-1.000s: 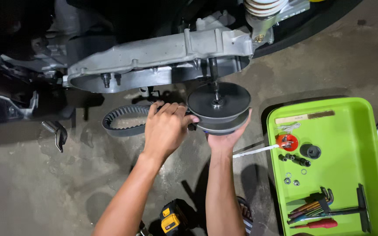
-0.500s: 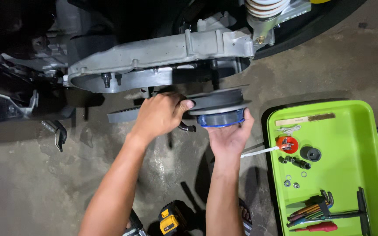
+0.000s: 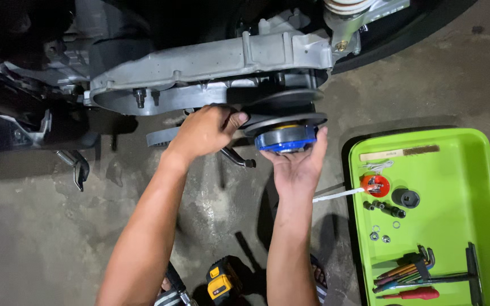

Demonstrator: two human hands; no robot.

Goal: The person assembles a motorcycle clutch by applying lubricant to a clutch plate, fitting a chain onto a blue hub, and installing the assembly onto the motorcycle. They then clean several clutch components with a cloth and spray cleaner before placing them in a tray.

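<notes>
The right hand (image 3: 297, 164) lies palm up under a round pulley assembly (image 3: 284, 131), a dark disc on top with a blue drum and a touch of yellow beneath it; the fingers are spread open and cup its underside, touching it rather than closing round it. The left hand (image 3: 204, 131) is curled, knuckles up, at the left edge of the same assembly, its fingers closed on something there, though what exactly they pinch is hidden by the hand itself. A ribbed drive belt (image 3: 163, 136) shows as a pale band running out to the left of that hand. The assembly sits just below the open grey metal engine casing (image 3: 211, 62) of a scooter, right under its rear end. On the concrete floor (image 3: 41, 238) to the right lies a bright green tray (image 3: 474, 170), rectangular with rounded corners. In it, near the top, rests a flat wooden-handled brush (image 3: 406, 152); below that a small round red part (image 3: 375, 185) and a black socket (image 3: 406, 198), then several small washers (image 3: 380, 233). Lower in the tray a set of coloured hex keys (image 3: 404, 271) lies beside a red-handled screwdriver (image 3: 412, 293). At the bottom edge, between the forearms, is a yellow and black power tool (image 3: 222, 281).
</notes>
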